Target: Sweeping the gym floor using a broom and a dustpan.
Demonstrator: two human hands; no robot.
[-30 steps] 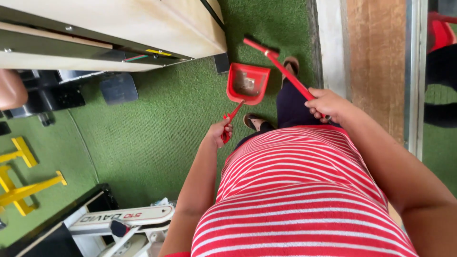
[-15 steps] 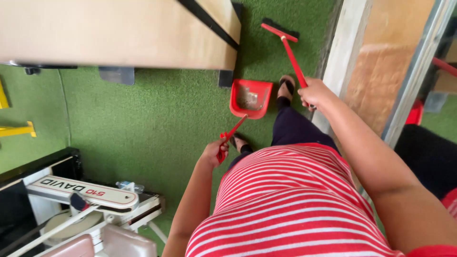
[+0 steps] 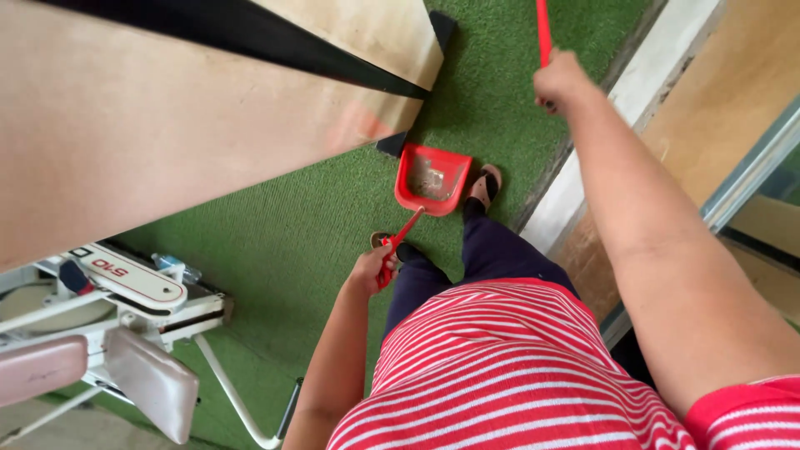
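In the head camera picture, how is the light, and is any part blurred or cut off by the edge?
Head view: soft, even daylight, no glare. The red dustpan and left hand look sharp. The pale wooden surface, close to the lens, is soft and bent by wide-angle distortion. The red broom handle above the right hand runs out of the top edge.

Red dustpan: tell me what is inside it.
The red dustpan holds a small patch of pale dust and scraps on its floor. What the bits are is too small to tell. The left hand holds its handle.
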